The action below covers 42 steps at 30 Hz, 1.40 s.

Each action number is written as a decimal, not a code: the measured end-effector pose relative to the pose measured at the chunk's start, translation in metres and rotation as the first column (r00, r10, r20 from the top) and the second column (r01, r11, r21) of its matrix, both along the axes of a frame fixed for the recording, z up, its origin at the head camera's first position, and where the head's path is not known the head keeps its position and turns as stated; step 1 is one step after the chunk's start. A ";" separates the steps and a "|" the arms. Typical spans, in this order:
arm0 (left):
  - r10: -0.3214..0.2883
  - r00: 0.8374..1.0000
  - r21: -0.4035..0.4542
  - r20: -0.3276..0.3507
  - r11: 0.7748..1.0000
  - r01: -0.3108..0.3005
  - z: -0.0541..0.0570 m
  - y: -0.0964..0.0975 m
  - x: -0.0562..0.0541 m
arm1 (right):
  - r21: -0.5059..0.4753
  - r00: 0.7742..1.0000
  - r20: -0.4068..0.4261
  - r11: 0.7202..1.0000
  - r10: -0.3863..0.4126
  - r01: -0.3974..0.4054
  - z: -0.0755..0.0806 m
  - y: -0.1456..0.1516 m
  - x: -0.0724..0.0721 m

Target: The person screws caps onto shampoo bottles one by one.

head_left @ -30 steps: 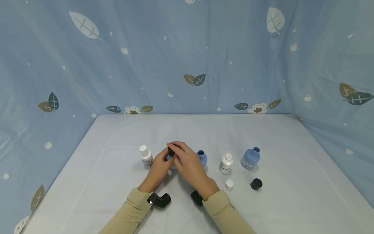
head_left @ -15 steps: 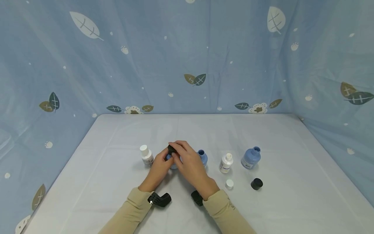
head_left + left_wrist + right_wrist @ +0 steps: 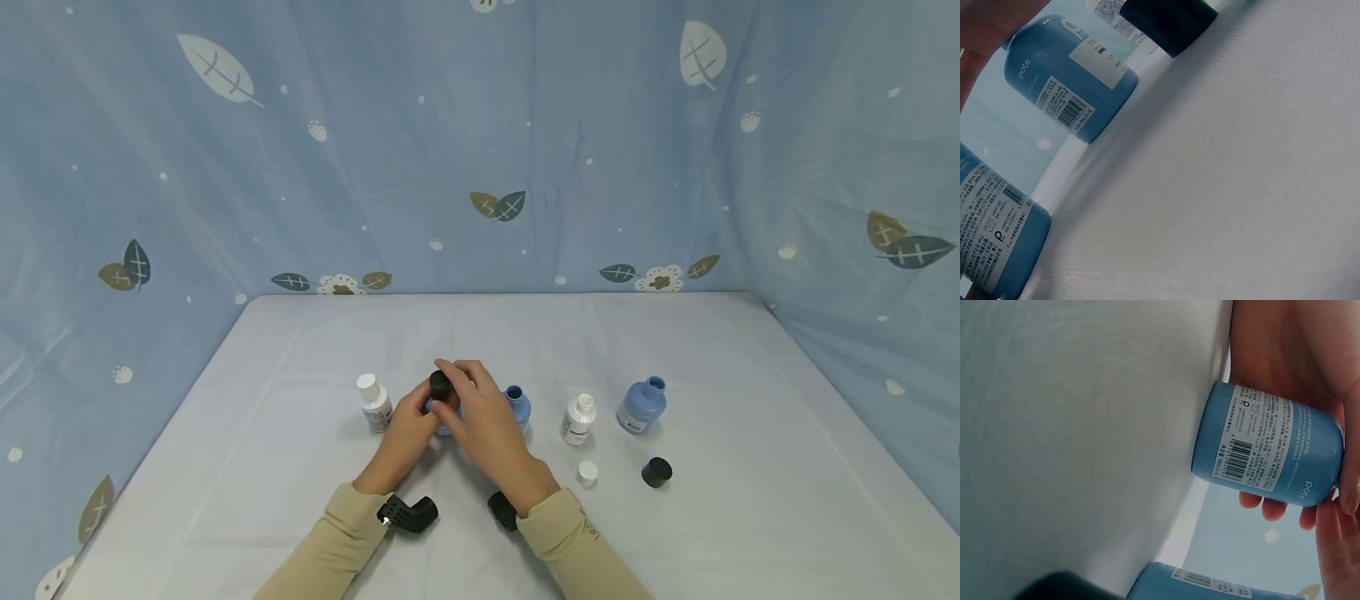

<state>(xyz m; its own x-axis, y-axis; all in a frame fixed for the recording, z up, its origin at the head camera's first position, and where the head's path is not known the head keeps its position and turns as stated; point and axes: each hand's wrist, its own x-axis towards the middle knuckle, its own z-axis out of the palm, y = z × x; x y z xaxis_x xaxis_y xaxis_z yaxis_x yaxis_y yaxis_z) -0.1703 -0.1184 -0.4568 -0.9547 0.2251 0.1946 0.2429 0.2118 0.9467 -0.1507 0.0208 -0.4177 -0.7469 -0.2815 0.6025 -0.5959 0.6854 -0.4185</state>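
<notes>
My left hand (image 3: 401, 433) grips a blue bottle (image 3: 1266, 447) that stands on the table; its curled fingers show behind the bottle in the right wrist view. On top of this bottle is a black cap (image 3: 440, 384), which the fingers and thumb of my right hand (image 3: 491, 429) pinch. I cannot tell whether the cap sits fully on the neck. Just right of the right hand stands a second blue bottle (image 3: 517, 406) with an uncapped neck, partly hidden by that hand. A capped white bottle (image 3: 374, 403) stands left of the left hand.
Farther right are an uncapped white bottle (image 3: 578, 419) and another uncapped blue bottle (image 3: 642, 405). A white cap (image 3: 587, 473) and a loose black cap (image 3: 657, 472) lie nearer the front. A blue leaf-patterned curtain (image 3: 420, 150) borders the white table (image 3: 300, 350).
My right fingers have shifted around the black cap, so more of its top shows. The left hand keeps its hold, and the other bottles and loose caps stay put.
</notes>
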 end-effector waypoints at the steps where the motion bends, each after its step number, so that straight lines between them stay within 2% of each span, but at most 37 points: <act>1: 0.001 1.000 -0.002 -0.002 1.000 -0.001 0.005 0.001 0.002 | 0.005 1.000 -0.001 1.000 0.002 -0.002 0.000 0.000 0.000; 4: 0.011 1.000 0.006 0.005 1.000 -0.011 0.011 0.002 0.006 | 0.011 0.999 -0.012 0.999 0.030 -0.030 0.000 0.000 0.000; 9: 0.004 1.000 0.012 0.015 1.000 -0.005 0.012 0.003 0.006 | 0.004 0.997 -0.039 0.998 0.071 -0.070 0.000 0.002 -0.001; 10: 0.000 1.000 0.015 0.022 1.000 0.000 0.015 0.003 0.008 | 0.001 0.996 -0.043 0.997 0.073 -0.073 0.000 0.002 -0.001; 13: -0.007 1.000 0.000 0.004 1.000 0.007 0.016 0.002 0.008 | -0.030 0.996 -0.024 0.996 0.088 -0.089 0.000 0.002 -0.002; 18: 0.002 1.000 0.001 0.010 1.000 -0.002 0.015 0.002 0.007 | -0.068 0.994 0.009 0.992 0.107 -0.106 0.000 0.002 -0.002; 33: 0.028 0.999 0.011 0.031 1.000 -0.028 0.016 0.003 0.009 | -0.087 0.996 -0.016 0.992 0.086 -0.087 0.000 0.002 -0.002; 42: 0.000 0.999 0.037 0.046 0.999 -0.002 0.016 0.002 0.009 | -0.076 0.998 -0.010 0.995 0.066 -0.066 -0.001 0.002 -0.002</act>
<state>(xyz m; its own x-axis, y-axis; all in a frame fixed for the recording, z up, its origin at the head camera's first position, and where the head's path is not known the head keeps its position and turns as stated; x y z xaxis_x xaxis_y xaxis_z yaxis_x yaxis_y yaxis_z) -0.1617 -0.1159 -0.4410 -0.9631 0.2174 0.1584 0.1984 0.1765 0.9641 -0.1528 0.0225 -0.4188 -0.7233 -0.2830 0.6299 -0.6424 0.6105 -0.4633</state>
